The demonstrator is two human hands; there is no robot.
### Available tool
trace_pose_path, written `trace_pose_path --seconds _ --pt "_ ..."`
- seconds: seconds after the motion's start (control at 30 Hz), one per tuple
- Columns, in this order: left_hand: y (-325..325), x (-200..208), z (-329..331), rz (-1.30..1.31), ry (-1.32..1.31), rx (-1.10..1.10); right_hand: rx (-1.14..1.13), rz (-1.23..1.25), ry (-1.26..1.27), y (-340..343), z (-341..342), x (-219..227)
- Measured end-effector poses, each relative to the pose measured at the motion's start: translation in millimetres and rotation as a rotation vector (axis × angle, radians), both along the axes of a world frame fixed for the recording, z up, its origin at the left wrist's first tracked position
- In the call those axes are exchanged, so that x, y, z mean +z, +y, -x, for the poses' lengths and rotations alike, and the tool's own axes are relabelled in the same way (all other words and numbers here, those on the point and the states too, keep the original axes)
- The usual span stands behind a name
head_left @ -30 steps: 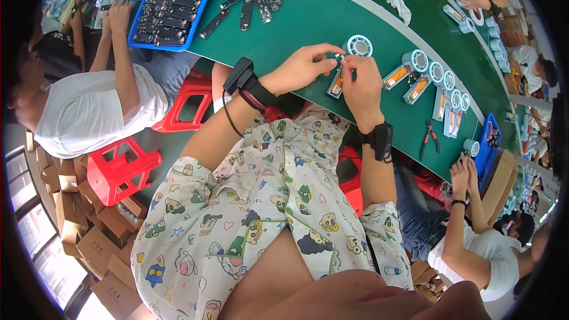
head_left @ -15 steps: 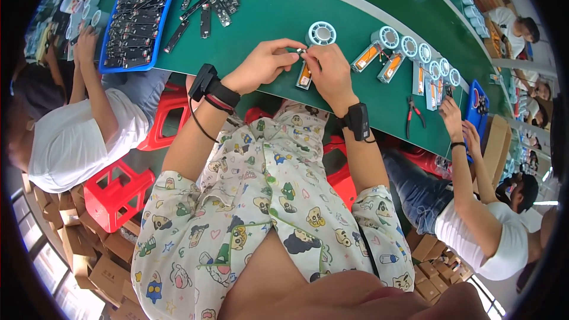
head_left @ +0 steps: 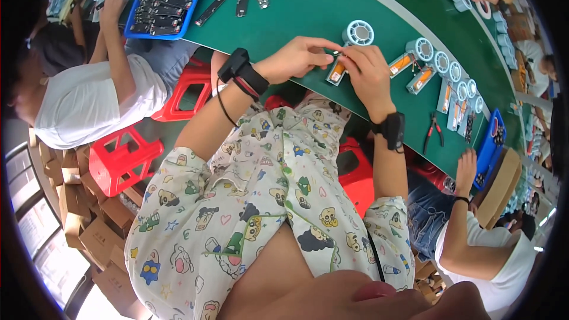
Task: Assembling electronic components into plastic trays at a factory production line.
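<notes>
My left hand (head_left: 301, 59) and my right hand (head_left: 368, 74) meet at the table's near edge, thumb and forefinger of each pinched together. Between the fingertips is a small white connector (head_left: 336, 53); its details are too small to make out. Right under my hands lies a light-blue handheld fan (head_left: 358, 34) with a round grille. Its open handle shows an orange battery (head_left: 336, 73), and my right hand covers part of the body.
A row of similar fans (head_left: 441, 62) runs to the right, with red-handled pliers (head_left: 434, 133) nearby. Loose black circuit boards (head_left: 243, 0) lie at the left beside a blue tray (head_left: 188, 21) full of them. Co-workers sit on both sides. A blue bin (head_left: 491, 148) stands far right.
The whole view has shifted, so table and hands appear farther right. My fingers keep their pinch on the connector. The right-hand co-worker's hand has drawn back from the fans.
</notes>
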State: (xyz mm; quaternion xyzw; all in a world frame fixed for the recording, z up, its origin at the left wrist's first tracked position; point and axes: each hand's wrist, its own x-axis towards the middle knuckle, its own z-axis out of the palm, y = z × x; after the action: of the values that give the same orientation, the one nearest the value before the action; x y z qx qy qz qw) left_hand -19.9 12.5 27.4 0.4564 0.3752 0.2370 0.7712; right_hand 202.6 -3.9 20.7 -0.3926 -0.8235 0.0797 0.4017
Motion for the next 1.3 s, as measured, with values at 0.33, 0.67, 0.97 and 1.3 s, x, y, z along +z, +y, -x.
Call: trace_pose_path --seconds 0.33,0.67,0.97,1.3 --pt "-21.9 -11.1 -10.3 -0.216 0.02 0.203 -0.066 0.407 0.291 -31.4 6.3 1.6" --pt "-28.0 -22.1 -22.9 -0.406 0.088 0.297 -0.109 0.731 0.825 -23.9 15.8 -16.7" --pt "-23.4 -17.9 -24.1 -0.719 0.274 0.282 -0.189 0.263 0.121 -11.8 10.5 6.8" --pt "-20.7 -18.6 -17.8 -0.719 0.244 0.242 -0.143 0.333 0.165 -11.7 8.6 5.9"
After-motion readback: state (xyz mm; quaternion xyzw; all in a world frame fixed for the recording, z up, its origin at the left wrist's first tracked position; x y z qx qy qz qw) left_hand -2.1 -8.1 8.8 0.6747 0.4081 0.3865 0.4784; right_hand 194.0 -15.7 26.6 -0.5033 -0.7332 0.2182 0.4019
